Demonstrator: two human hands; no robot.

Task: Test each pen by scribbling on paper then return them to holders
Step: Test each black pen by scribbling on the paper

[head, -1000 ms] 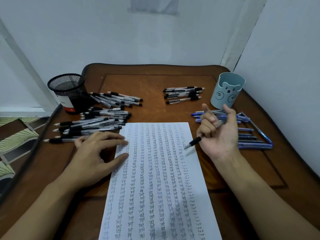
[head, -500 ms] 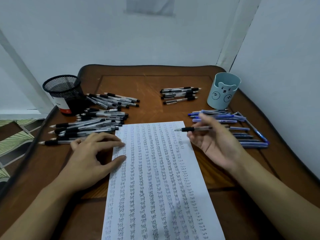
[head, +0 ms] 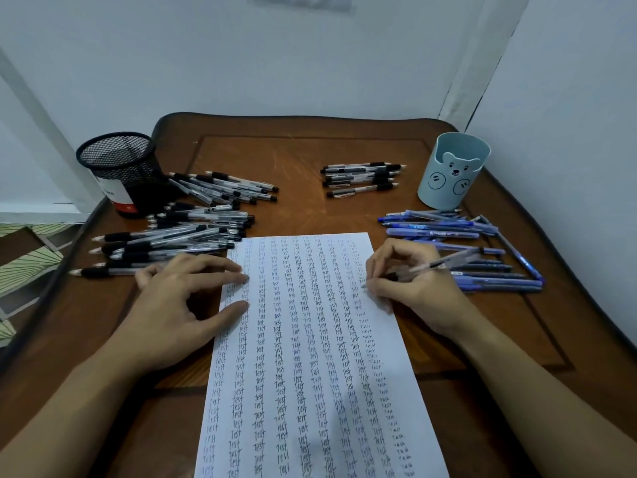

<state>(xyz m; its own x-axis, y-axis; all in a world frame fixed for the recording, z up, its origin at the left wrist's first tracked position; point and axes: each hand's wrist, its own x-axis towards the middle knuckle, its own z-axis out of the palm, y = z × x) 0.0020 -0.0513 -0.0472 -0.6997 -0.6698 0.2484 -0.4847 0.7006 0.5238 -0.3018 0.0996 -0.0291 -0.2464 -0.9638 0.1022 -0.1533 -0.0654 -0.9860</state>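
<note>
A white sheet of paper (head: 310, 339) covered in columns of the word "test" lies in the middle of the wooden table (head: 296, 208). My right hand (head: 413, 288) grips a clear black pen (head: 434, 265) in a writing hold, its tip touching the paper's right margin. My left hand (head: 182, 305) rests flat with fingertips pressing the paper's left edge. A black mesh holder (head: 119, 167) stands at the back left and a light blue bear holder (head: 453, 170) at the back right.
A large heap of black pens (head: 179, 232) lies left of the paper, a small group of black pens (head: 362, 179) at the back middle, and several blue pens (head: 465, 250) lie right of my right hand. White walls close in behind and on the right.
My right hand turned the pen from a raised, sideways hold down into a writing grip and lowered its tip onto the paper's right edge. My left hand stayed on the paper.
</note>
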